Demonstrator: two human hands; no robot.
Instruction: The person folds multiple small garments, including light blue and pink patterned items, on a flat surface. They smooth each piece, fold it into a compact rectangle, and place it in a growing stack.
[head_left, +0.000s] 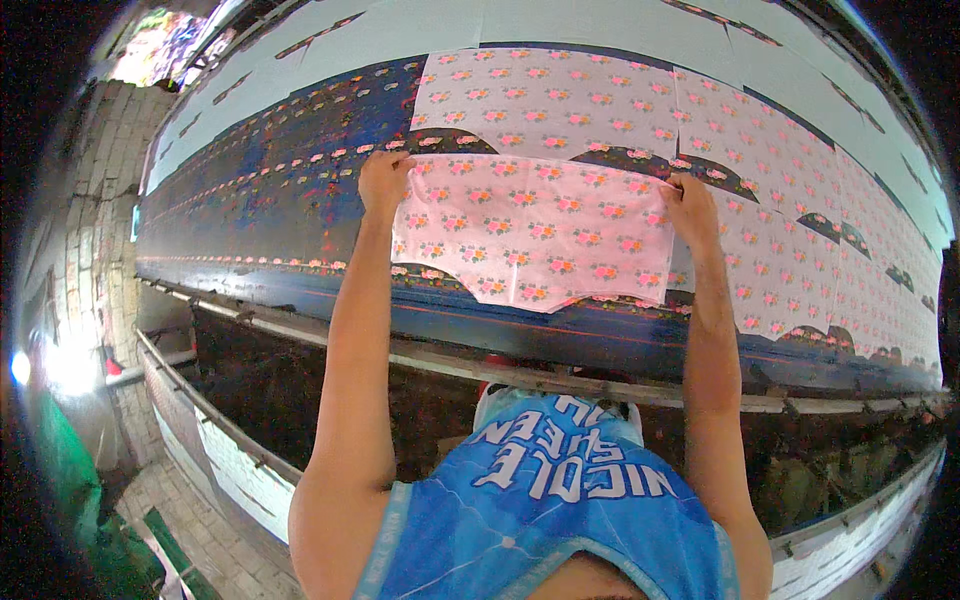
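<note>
A pink cut fabric panel with a printed flower pattern (532, 225) is spread between my hands, its curved cut edge towards me. My left hand (385, 180) pinches its far left corner. With its fingertips, my right hand (691, 206) grips the far right corner. Beneath and around it is the long dark printing table (262, 217), its surface marked with rows of printed flowers and coloured stains. Similar floral fabric pieces (555, 97) lie flat beyond the held panel, and more floral pieces (757, 270) lie to its right. Whether the held panel touches the table is unclear.
A rail (525, 373) runs along the table's near edge. White fabric pieces (420, 30) cover the table's far side. Behind me at left and right stand other long tables with pale pieces (247, 472). A brick-paved floor (90, 225) and a green sheet (71, 457) are at the left.
</note>
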